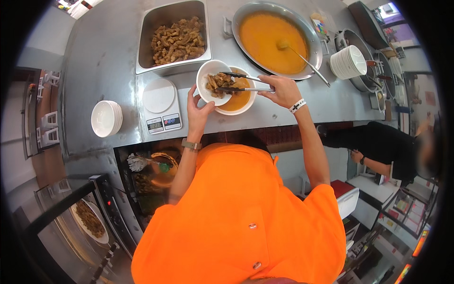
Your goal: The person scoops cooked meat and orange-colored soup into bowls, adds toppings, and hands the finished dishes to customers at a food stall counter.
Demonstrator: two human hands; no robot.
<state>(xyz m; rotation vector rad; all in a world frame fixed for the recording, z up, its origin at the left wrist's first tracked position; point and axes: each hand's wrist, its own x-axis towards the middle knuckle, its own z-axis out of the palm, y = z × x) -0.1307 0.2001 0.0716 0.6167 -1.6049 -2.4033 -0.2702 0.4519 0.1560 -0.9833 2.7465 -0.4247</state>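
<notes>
My left hand grips the rim of a small white bowl, tilted and held over a larger white bowl. Cooked meat strips lie in the small bowl. Metal tongs with black tips are in my right hand, and their tips reach around the meat. Orange soup partly fills the larger bowl, which the small one partly covers. Left of my left hand is a white digital kitchen scale with a bare round platform.
Behind stand a deep steel pan of meat strips and a wide pot of orange soup with a ladle. Stacked bowls are at left, stacked plates at right. A person in black stands to the right.
</notes>
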